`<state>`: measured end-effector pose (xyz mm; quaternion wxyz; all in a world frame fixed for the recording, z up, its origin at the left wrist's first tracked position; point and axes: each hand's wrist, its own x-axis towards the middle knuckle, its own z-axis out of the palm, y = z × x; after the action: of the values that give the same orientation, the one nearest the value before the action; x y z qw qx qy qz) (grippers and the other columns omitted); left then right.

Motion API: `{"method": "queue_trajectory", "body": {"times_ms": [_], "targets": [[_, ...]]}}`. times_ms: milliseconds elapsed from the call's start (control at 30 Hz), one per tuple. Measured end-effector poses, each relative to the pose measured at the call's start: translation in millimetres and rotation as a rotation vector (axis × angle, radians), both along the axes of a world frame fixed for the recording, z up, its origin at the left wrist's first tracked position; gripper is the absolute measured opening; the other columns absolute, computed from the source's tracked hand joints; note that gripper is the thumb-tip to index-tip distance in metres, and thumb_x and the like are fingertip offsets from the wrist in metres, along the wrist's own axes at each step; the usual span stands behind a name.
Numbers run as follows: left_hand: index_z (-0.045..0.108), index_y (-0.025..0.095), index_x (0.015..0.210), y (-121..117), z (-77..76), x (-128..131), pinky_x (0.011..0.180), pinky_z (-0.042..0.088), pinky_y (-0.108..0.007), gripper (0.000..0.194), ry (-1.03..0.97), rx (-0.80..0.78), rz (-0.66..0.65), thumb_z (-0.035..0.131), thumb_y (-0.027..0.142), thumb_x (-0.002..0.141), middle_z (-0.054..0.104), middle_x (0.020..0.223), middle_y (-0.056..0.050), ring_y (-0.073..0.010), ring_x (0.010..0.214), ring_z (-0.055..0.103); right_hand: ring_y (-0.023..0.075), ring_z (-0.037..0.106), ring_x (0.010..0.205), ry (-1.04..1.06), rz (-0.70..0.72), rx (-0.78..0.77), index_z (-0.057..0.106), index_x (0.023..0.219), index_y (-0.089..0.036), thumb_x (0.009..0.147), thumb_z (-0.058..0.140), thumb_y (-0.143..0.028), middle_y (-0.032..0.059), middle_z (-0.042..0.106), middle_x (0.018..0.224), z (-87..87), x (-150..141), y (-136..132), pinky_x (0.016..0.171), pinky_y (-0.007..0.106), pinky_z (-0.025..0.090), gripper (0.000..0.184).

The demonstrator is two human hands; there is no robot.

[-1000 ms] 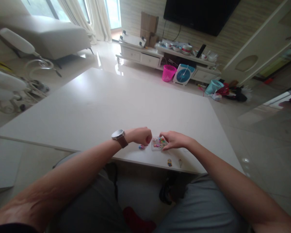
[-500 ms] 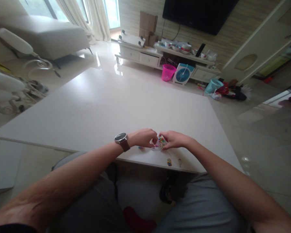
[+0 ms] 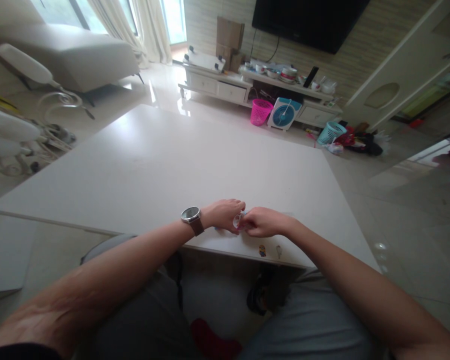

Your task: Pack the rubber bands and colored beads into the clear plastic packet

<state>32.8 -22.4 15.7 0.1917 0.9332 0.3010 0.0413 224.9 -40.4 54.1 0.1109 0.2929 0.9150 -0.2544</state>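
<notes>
My left hand (image 3: 226, 215), with a wristwatch (image 3: 192, 218) on its wrist, and my right hand (image 3: 263, 222) meet near the front edge of the white table (image 3: 180, 165). Both have their fingers closed on a small clear plastic box of coloured bits (image 3: 240, 219), which the fingers almost wholly hide. A small colourful piece (image 3: 216, 229) peeks out just left of the left hand. A yellow figure sticker (image 3: 262, 250) and a pale small item (image 3: 279, 250) lie on the table in front of my right hand.
Beyond the table stand a TV cabinet (image 3: 225, 90), a pink basket (image 3: 260, 111), a blue fan (image 3: 284, 114) and a teal basket (image 3: 331, 133). A sofa (image 3: 67, 55) is at the far left, white chairs (image 3: 11, 130) beside the table's left edge. My knees are under the near edge.
My left hand moved right onto the small clear box and my right hand closed over it; the box, plainly visible before, is now almost covered by both hands.
</notes>
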Motion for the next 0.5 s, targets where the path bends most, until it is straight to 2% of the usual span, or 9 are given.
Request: {"method": "queue_trajectory", "body": {"times_ms": [233, 500], "targets": [[0.054, 0.019, 0.105, 1.3, 1.5, -0.9, 0.074, 0.044, -0.03, 0.05, 0.013, -0.014, -0.007, 0.071, 0.05, 0.07, 0.063, 0.104, -0.007, -0.023, 0.095, 0.06, 0.0118, 0.04, 0.055, -0.031, -0.01, 0.016, 0.063, 0.074, -0.017, 0.076, 0.054, -0.022, 0.0011, 0.058, 0.064, -2.0, -3.2, -1.5, 0.055, 0.026, 0.026, 0.01], [0.054, 0.019, 0.102, 0.1, 5.3, -0.4, 0.075, 0.044, -0.029, 0.048, 0.018, -0.018, -0.006, 0.074, 0.047, 0.069, 0.064, 0.105, -0.008, -0.0233, 0.096, 0.06, 0.0114, 0.041, 0.055, -0.054, -0.052, -0.008, 0.063, 0.077, -0.016, 0.083, 0.049, -0.023, 0.0016, 0.059, 0.066, -2.0, -3.4, -0.6, 0.055, 0.025, 0.027, 0.016]]}}
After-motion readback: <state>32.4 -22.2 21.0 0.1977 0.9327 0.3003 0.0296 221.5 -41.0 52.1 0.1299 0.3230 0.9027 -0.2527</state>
